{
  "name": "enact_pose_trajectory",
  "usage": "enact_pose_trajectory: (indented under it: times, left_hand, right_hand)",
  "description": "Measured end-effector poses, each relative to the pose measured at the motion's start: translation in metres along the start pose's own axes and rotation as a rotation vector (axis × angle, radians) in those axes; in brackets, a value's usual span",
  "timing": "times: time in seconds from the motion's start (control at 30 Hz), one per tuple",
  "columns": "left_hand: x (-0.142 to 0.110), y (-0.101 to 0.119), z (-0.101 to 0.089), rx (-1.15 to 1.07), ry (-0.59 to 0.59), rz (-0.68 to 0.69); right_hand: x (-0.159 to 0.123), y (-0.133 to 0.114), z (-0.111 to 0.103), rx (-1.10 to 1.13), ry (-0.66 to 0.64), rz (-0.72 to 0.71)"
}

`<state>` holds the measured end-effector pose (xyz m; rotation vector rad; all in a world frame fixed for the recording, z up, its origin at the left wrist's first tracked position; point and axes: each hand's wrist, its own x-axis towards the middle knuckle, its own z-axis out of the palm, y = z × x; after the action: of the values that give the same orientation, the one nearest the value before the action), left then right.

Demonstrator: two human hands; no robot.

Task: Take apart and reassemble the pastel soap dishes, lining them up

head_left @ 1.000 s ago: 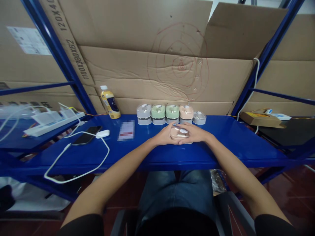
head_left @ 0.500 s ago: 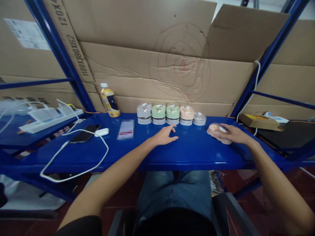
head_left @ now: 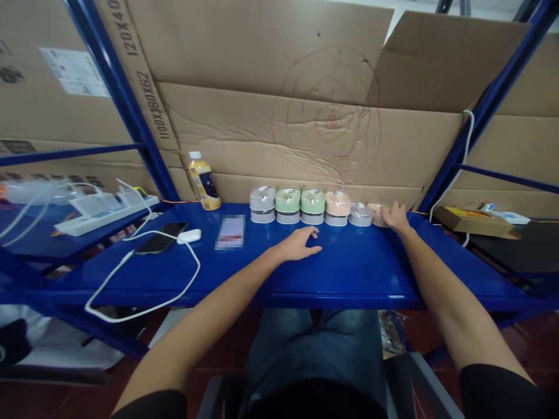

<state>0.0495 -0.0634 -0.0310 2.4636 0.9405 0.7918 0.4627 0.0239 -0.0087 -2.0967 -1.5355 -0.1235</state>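
Note:
My right hand (head_left: 396, 216) is closed round a peach-coloured lidded container (head_left: 376, 214) at the right end of a row against the cardboard. Beside it on the left sits a low grey container (head_left: 360, 214). Farther left stand two-high stacks: a peach stack (head_left: 338, 207), a green stack (head_left: 313, 205), another green stack (head_left: 288, 205) and a grey stack (head_left: 262, 203). In front of the green stacks my left hand (head_left: 301, 243) hovers or rests over the blue shelf, thumb and fingers apart, holding nothing.
On the left are a yellow drink bottle (head_left: 205, 181), a blurred flat card (head_left: 231, 231), a dark phone (head_left: 162, 237) and a white cable (head_left: 144, 319). A power strip (head_left: 107, 216) lies beyond the blue post. An open carton (head_left: 476, 222) stands at the right.
My right hand has carried the peach container back and left to the end of the row, beside the low grey one. The left hand stays nearly in place. The view has shifted slightly.

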Motion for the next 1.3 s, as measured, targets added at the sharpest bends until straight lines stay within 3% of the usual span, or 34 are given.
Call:
enact_pose_trajectory:
  times: [0.07, 0.13, 0.2, 0.27, 0.37, 0.5, 0.6, 0.67, 0.73, 0.8, 0.9, 1.0, 1.13, 1.3]
  left_hand:
    - [0.001, 0.000, 0.000, 0.006, 0.000, 0.011]
    - [0.001, 0.000, 0.000, 0.020, -0.002, 0.023]
    - [0.001, 0.000, 0.000, 0.025, -0.003, 0.032]
    - [0.000, 0.000, -0.001, 0.018, 0.000, 0.032]
    - [-0.001, 0.001, -0.001, 0.014, -0.001, 0.026]
    - [0.001, 0.000, -0.001, 0.029, -0.003, 0.032]
    - [0.000, 0.001, 0.000, 0.033, 0.001, 0.028]
    - [-0.001, 0.002, 0.000, 0.028, 0.004, 0.022]
    - [-0.002, 0.003, 0.000, 0.014, 0.002, 0.012]
    - [-0.004, 0.004, 0.000, -0.026, 0.001, 0.004]
    - [-0.005, 0.006, 0.000, -0.117, 0.011, 0.012]
    - [-0.006, 0.009, 0.000, -0.155, 0.013, 0.035]
    - [-0.009, 0.016, -0.004, -0.078, -0.045, 0.123]
    - [-0.010, 0.019, -0.009, 0.011, -0.087, 0.138]
  right_hand:
    - [-0.010, -0.009, -0.004, -0.036, 0.058, -0.081]
    - [-0.022, -0.023, -0.008, -0.100, 0.073, -0.301]
    - [-0.035, -0.039, -0.009, -0.166, -0.009, -0.546]
    - [-0.050, -0.053, -0.008, -0.217, -0.119, -0.646]
    - [-0.078, -0.063, -0.010, -0.244, -0.163, -0.661]
    - [-0.117, -0.061, -0.035, -0.224, -0.072, -0.649]
    - [-0.135, -0.063, -0.055, -0.230, 0.000, -0.430]
    - [-0.137, -0.066, -0.060, -0.246, -0.058, -0.251]
    - [-0.136, -0.071, -0.058, -0.243, -0.169, -0.177]
    - [-0.137, -0.076, -0.053, -0.177, -0.242, -0.264]
    - [-0.146, -0.090, -0.047, 0.051, -0.282, -0.586]
    - [-0.155, -0.107, -0.049, 0.298, -0.216, -0.767]
    - [-0.145, -0.117, -0.054, 0.456, -0.031, -0.693]
    - [-0.116, -0.097, -0.033, 0.525, 0.012, -0.555]
